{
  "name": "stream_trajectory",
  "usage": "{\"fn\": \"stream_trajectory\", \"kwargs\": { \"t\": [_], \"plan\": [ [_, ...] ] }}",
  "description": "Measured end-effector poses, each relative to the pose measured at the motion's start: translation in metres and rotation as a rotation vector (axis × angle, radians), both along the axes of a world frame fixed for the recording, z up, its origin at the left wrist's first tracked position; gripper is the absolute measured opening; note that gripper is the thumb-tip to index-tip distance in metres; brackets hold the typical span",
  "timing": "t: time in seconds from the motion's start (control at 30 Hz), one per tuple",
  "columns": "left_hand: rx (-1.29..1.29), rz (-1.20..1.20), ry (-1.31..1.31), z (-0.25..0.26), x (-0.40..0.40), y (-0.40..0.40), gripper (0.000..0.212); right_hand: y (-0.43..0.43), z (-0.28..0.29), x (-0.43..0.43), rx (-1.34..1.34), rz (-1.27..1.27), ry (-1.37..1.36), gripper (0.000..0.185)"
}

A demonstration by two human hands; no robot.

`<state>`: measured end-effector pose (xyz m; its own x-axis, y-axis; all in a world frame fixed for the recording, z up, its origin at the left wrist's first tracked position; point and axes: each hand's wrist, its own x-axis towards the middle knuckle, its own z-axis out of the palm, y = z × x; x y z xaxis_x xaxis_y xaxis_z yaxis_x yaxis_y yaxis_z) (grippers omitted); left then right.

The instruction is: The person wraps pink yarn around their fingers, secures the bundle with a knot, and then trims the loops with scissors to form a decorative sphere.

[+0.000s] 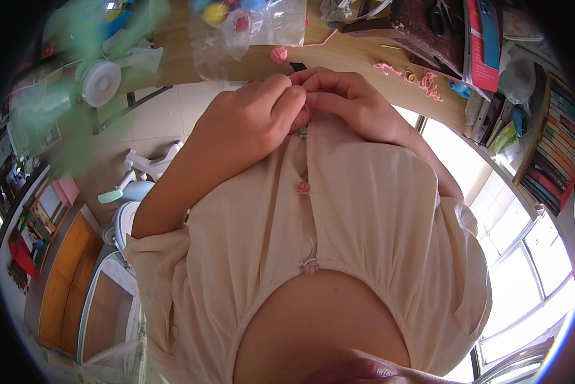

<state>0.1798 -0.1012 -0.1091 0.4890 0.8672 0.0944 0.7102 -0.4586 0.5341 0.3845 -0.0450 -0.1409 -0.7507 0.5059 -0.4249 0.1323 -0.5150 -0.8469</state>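
My left hand (256,113) is curled in front of my chest, with its fingers bent around the upper side of a pink yarn ball (302,121). My right hand (338,93) meets it there, thumb and fingers drawn together beside the ball. Whatever lies between those fingertips is hidden. Just below the hands, a small green knotted button (302,131) sits on the cream shirt (374,192). Lower on its front are a red-pink knotted button (303,187) and a pale pink one (310,267). Beyond the hands, another pink yarn ball (278,54) rests on the wooden desk (354,55), trailing a strand.
Loose pink yarn (429,86) lies at the desk's right. Black-handled scissors (439,19) lie on a dark case (424,31) beside books. A clear plastic bag (220,43) holds colourful items. A blurred green object (76,96) hangs at the left, near a white round device (100,83).
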Motion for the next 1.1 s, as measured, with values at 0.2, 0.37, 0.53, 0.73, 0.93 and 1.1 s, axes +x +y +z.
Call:
{"fn": "stream_trajectory", "kwargs": {
  "t": [0.2,0.37,0.53,0.73,0.93,1.1],
  "plan": [
    [0.109,-0.065,0.124,-0.003,0.000,0.002,0.027,0.003,0.005,0.000,0.006,-0.003,-0.018,0.018],
    [0.069,0.074,-0.158,-0.011,-0.004,0.005,0.029,0.001,0.001,-0.001,-0.067,-0.048,0.021,0.019],
    [0.017,0.112,-0.251,-0.021,-0.007,0.007,0.027,0.004,0.004,-0.002,-0.057,-0.045,0.022,0.021],
    [-0.042,0.099,-0.257,-0.015,-0.005,0.012,0.024,0.007,-0.002,-0.001,-0.022,-0.012,0.018,0.020],
    [-0.006,0.027,-0.122,-0.016,-0.006,0.014,0.021,0.010,-0.003,-0.001,0.042,0.022,-0.024,0.019],
    [-0.004,-0.023,-0.037,-0.010,-0.005,0.016,0.022,0.011,-0.002,-0.002,-0.002,0.020,-0.030,0.019]
  ]
}}
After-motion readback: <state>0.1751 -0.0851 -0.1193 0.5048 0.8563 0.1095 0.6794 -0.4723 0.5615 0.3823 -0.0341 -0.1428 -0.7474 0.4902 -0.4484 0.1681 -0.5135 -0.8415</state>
